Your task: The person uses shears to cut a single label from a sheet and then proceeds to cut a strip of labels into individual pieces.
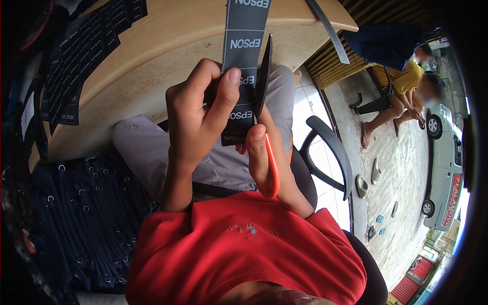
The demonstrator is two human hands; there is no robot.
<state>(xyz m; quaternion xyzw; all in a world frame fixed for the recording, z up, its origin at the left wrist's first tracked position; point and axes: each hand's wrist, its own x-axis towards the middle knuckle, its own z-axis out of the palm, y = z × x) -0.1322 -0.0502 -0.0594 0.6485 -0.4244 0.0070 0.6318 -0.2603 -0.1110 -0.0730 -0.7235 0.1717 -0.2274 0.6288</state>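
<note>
A long black strip (244, 48) printed with repeated EPSON labels hangs upright in front of me. My left hand (203, 109) pinches it between thumb and fingers near its lower part. Scissors with orange handles (273, 170) are in my right hand (260, 157), the thumb through one loop. Their dark blades (264, 71) point up along the strip's right edge, close beside it. The strip's lower end hangs just above the scissor handles. My right fingers are mostly hidden behind the strip and handle.
A wooden table (147, 56) curves across the top, with printed black sheets (89, 46) at its left. Dark blue straps with metal rings (86, 213) lie lower left. A chair armrest (330, 157) is at my right. Beyond are two seated people (406, 86), footwear and a van (442, 168).
</note>
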